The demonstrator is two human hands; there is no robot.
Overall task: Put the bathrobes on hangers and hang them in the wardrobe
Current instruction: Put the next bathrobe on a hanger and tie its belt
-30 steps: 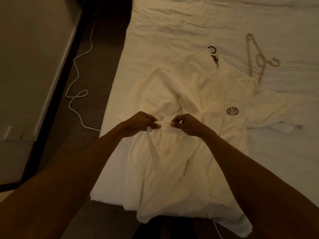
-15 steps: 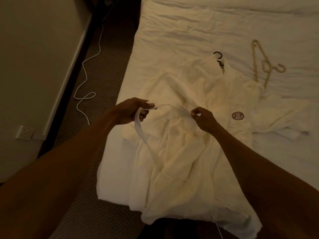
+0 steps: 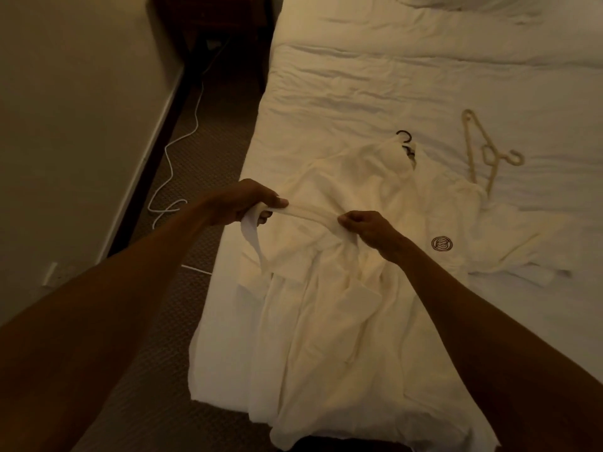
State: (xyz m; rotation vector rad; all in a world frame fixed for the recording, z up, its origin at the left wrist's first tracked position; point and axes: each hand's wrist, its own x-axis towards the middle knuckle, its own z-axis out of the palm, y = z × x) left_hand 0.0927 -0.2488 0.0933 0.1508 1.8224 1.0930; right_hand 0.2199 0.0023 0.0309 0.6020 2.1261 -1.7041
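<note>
Belt (image 3: 306,212) tidying on hangered bathrobe (image 3: 342,305), left hand (image 3: 239,202) and right hand (image 3: 367,225) each gripping belt over bed (image 3: 424,76); next likely knotting, then lifting by black hanger (image 3: 404,137).

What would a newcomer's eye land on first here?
Mid-frame, the left hand and right hand hold a white belt stretched between them over a bathrobe spread on the bed. A dark hanger pokes its hook from the robe's collar, and a pale hanger lies bare on the sheet to its right. A white cable snakes along the carpet at left.
</note>
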